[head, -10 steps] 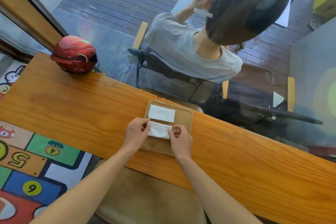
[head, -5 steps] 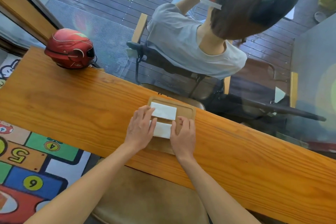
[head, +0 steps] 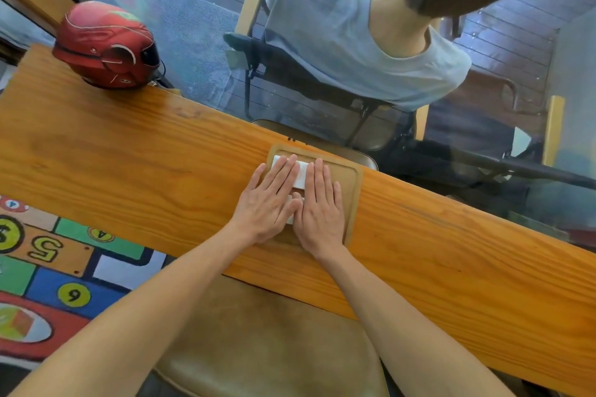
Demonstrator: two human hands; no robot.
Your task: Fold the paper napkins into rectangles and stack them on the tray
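Now both hands are flat, fingers straight and pressed side by side, palms down on the napkins. Left hand (head: 269, 201) lies over the left half of the folded napkin (head: 300, 176) at the tray's far end, right hand (head: 321, 203) over its right half, thumbs touching in the middle. A second ago the fingertips were curled, pinching the ends of the nearer napkin; half a second back they had begun to flatten and slide forward. A sliver of that nearer napkin (head: 290, 219) peeks out between the palms, so it looks not yet stacked on the far one, though most is hidden. Wooden tray (head: 353, 196) sits on the long wooden counter (head: 129, 171) against the glass. Red helmet (head: 106, 45) rests at the counter's far left. Beyond the glass, a seated person (head: 354, 42) in grey.
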